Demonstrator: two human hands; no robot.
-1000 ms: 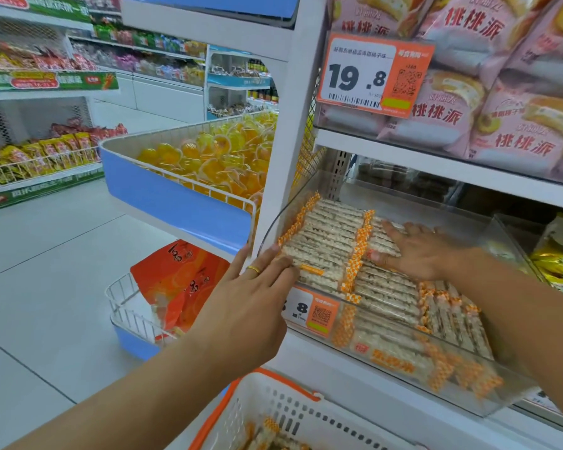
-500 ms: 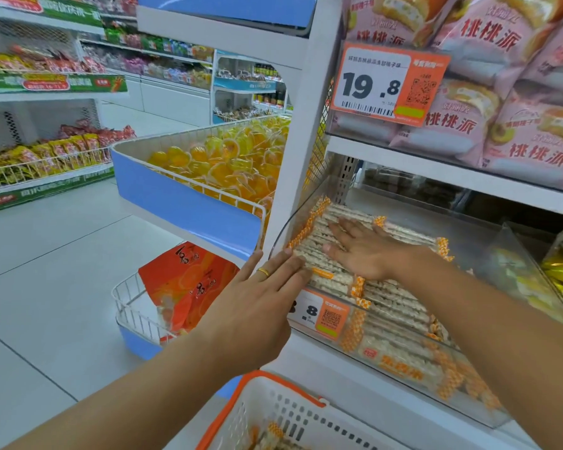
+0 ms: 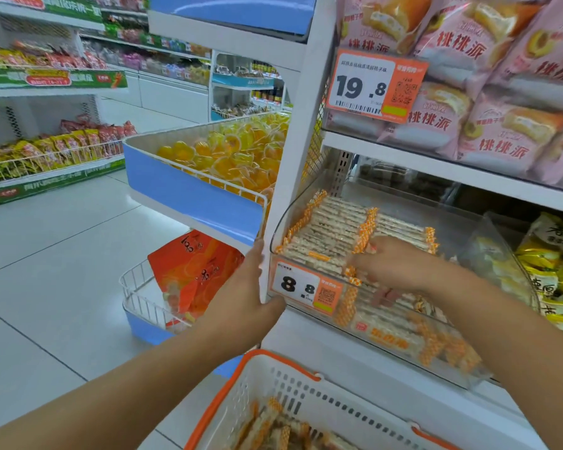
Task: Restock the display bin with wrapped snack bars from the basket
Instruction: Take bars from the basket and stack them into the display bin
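Note:
A clear display bin on the lower shelf holds rows of wrapped snack bars with orange-checked ends. My right hand is inside the bin near its front, fingers bent down onto the bars at the seam between two rows. My left hand grips the bin's front left corner, thumb under the front edge and fingers up the side. Below, a white basket with an orange rim holds more snack bars.
An orange 8.8 price tag hangs on the bin's front. Pink pastry bags fill the shelf above. A blue wire bin of yellow jelly cups juts out to the left, with orange packs below. Yellow packets sit to the right.
My right hand slid from the back rows toward the bin's front and its fingers bent down. My left hand dropped from the top rim to the front left corner.

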